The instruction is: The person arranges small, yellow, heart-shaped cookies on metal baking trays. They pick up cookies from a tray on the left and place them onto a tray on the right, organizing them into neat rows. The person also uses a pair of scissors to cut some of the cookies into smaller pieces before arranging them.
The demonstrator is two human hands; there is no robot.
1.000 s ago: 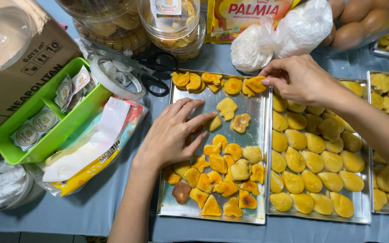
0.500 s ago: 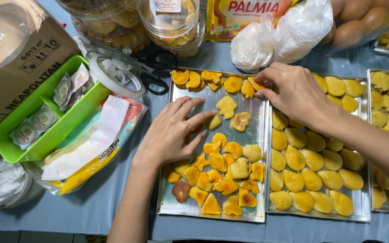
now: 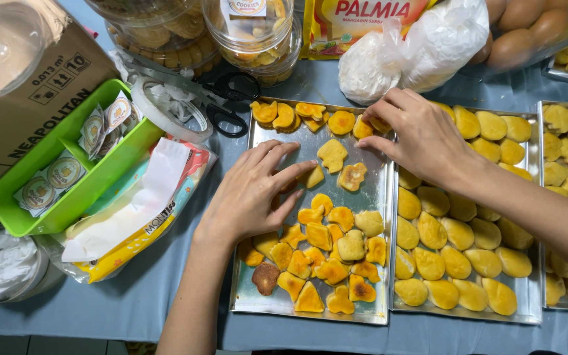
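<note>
The left hand [image 3: 251,190] has slid a bit toward the middle of the shiny metal baking tray [image 3: 264,302]; it lies flat with its fingers spread, and its fingertips touch a small yellow cookie [image 3: 313,176], holding nothing. The right hand [image 3: 422,138] has come down from the tray's top edge. Now its bent fingers press the orange-brown cookies [image 3: 363,126] in the top row, but I cannot tell if it grips one.

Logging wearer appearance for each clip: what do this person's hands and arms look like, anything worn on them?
Both the left hand and the right hand are bare: no gloves, rings, watch or bracelets show. The forearms are uncovered as far as the picture reaches; no sleeve is in view. The fingers have short, unpainted nails.
</note>
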